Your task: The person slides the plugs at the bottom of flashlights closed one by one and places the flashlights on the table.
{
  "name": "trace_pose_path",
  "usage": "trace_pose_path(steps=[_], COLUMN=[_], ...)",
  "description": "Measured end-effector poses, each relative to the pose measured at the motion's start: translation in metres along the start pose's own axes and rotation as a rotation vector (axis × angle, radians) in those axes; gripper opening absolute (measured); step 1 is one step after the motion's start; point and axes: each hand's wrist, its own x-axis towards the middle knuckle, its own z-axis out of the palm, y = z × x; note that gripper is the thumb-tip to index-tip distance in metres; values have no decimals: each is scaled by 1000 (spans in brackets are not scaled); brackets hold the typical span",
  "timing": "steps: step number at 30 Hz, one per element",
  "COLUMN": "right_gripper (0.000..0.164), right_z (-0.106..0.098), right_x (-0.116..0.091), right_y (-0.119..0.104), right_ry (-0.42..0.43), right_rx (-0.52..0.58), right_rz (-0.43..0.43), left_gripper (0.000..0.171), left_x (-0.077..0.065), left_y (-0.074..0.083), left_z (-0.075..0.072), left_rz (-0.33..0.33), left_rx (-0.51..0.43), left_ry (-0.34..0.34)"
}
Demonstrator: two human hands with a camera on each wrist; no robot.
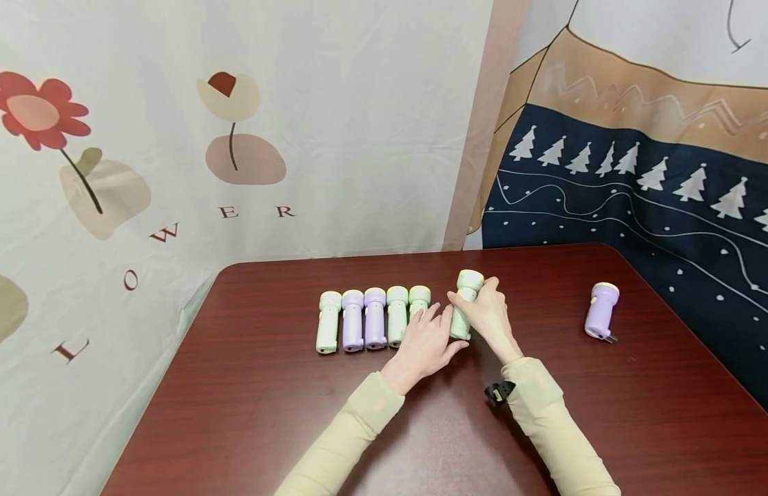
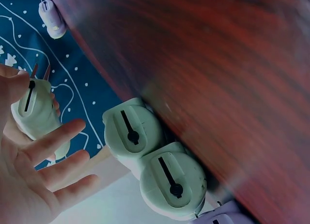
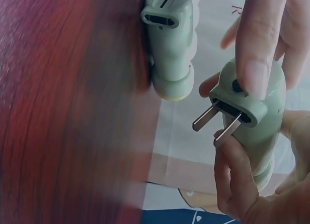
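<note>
A pale green flashlight is held off the others by my right hand, its fingers and thumb around the barrel. Two metal prongs stick out from its tail in the right wrist view. My left hand has its fingers spread, and its thumb lies against the tail beside the prongs. Left of this, a row of flashlights lies side by side: a green one, two purple ones, then a green one and another green one, partly hidden behind my left fingers.
A lone purple flashlight lies at the right of the dark red table, its prongs folded out. Printed cloths hang behind: a pale one with flowers and a navy one with trees. My right wrist wears a black device.
</note>
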Motion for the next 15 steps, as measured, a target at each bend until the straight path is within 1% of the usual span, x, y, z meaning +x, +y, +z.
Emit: trace_pose_path(steps=[7, 15], right_gripper=[72, 72], right_z=[1, 2], right_x=[-4, -6], right_y=[-4, -5], right_ry=[4, -4], right_rx=[15, 20], right_rz=[5, 9], left_gripper=[74, 76], left_x=[0, -2], left_y=[0, -2], left_z=[0, 0], left_rz=[-7, 37], left_rx=[-1, 10], left_ry=[28, 85])
